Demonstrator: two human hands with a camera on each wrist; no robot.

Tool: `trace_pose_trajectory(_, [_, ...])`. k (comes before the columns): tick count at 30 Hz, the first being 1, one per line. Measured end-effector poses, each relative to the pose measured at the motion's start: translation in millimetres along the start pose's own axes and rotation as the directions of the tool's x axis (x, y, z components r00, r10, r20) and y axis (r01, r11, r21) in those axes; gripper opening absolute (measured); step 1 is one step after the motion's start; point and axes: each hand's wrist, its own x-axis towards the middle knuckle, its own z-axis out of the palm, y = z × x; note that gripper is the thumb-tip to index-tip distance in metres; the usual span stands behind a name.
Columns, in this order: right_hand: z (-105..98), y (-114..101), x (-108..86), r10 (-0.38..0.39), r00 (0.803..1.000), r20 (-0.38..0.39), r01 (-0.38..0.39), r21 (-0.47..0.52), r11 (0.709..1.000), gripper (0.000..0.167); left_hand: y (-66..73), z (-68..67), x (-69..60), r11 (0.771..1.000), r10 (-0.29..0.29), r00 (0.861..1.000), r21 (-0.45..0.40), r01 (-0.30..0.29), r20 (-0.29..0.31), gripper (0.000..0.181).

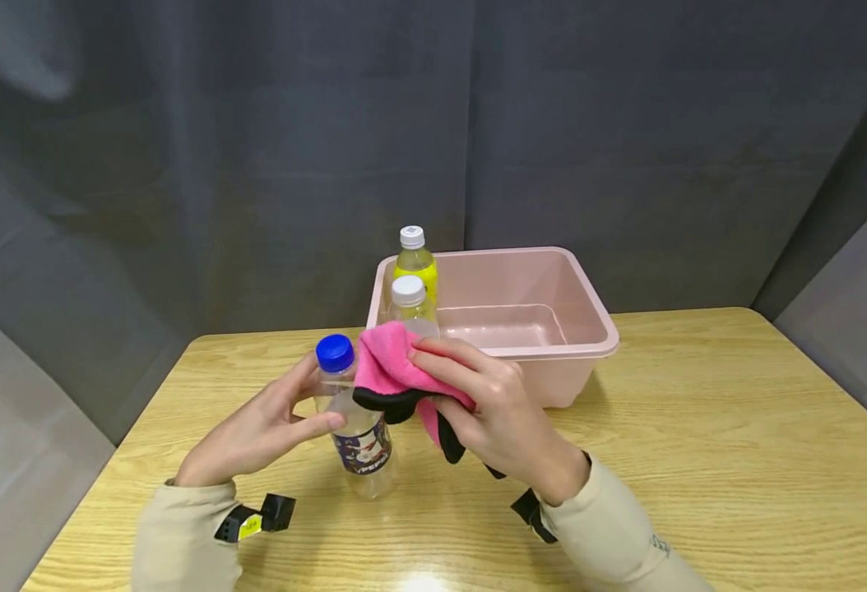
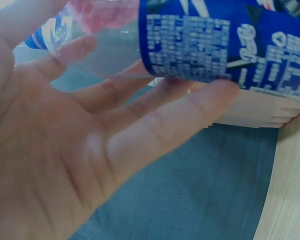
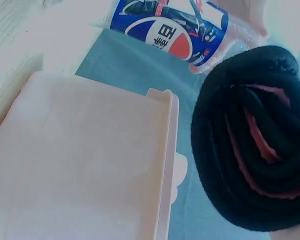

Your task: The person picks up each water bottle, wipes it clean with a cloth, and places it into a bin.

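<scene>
A clear plastic Pepsi bottle with a blue cap stands in front of the bin's left side. Around its upper part is my left hand, thumb in front and fingers behind; in the left wrist view the fingers run along its label. My right hand grips a folded pink cloth with black edging, held against or right beside the bottle's shoulder. In the right wrist view the bunched cloth shows its dark rolled edge. Whether cloth and bottle touch is hard to tell.
Behind the hands sits a pale pink plastic bin. At its left end stand a white-capped bottle with a yellow label and another white-capped bottle, partly hidden by the cloth. A wooden table carries everything, with dark curtains behind.
</scene>
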Motion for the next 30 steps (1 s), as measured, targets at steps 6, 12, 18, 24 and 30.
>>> trace_pose_trajectory(6, [2.7, -0.8, 0.6, -0.023, 0.999, 0.036, 0.024, -0.034, 0.999, 0.039, -2.3, 1.1, 1.0, 1.000, 0.008, 1.000, 0.000, -0.008, -0.016, 0.073])
trace_pose_trajectory(12, [2.4, 1.9, -2.2, 0.039, 0.968, 0.247, -0.007, -0.131, 0.991, 0.033, -1.7, 0.9, 1.9, 1.000, -0.007, 1.000, 0.021, 0.008, -0.023, 0.073])
trace_pose_trajectory(18, [14.8, 8.2, -10.4, 0.101, 0.881, 0.463, -0.013, -0.190, 0.982, 0.032, -0.8, 1.3, 2.3, 0.999, -0.026, 0.999, 0.034, 0.027, -0.028, 0.073])
trace_pose_trajectory(24, [32.6, 12.5, -24.6, 0.183, 0.736, 0.652, -0.006, -0.263, 0.965, 0.030, -1.1, 3.4, 3.5, 1.000, -0.012, 1.000, 0.010, 0.013, -0.018, 0.071])
trace_pose_trajectory(30, [34.2, 12.5, -27.4, 0.204, 0.708, 0.676, 0.012, -0.300, 0.954, 0.032, -0.3, 4.4, 3.7, 1.000, -0.012, 1.000, 0.007, 0.012, -0.016, 0.071])
